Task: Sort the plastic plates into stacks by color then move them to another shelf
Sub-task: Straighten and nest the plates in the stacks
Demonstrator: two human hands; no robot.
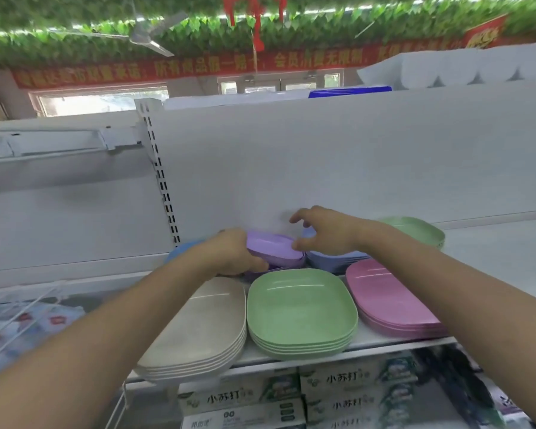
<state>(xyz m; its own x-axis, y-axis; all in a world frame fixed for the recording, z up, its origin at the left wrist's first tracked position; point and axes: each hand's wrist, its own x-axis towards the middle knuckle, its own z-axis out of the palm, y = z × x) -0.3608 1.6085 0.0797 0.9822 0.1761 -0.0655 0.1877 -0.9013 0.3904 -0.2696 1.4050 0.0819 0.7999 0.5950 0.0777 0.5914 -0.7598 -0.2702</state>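
Note:
Stacks of square plastic plates sit on a white shelf [390, 343]: beige plates [198, 326] front left, green plates [300, 311] front middle, pink plates [387, 301] front right. Behind them lie a purple stack [274, 247], a blue-violet stack [334, 260], a blue plate [181, 247] at the left and a second green stack [415, 229] at the back right. My left hand [234, 253] grips the left edge of the purple stack. My right hand [325, 232] hovers over its right edge, fingers spread, thumb near the rim.
A white back panel [322, 162] rises behind the plates, with a slotted upright [164, 187] at its left. Boxed goods [338, 388] fill the shelf below. A wire rack with packaged items [19, 317] stands lower left. Bare shelf surface extends to the right [502, 252].

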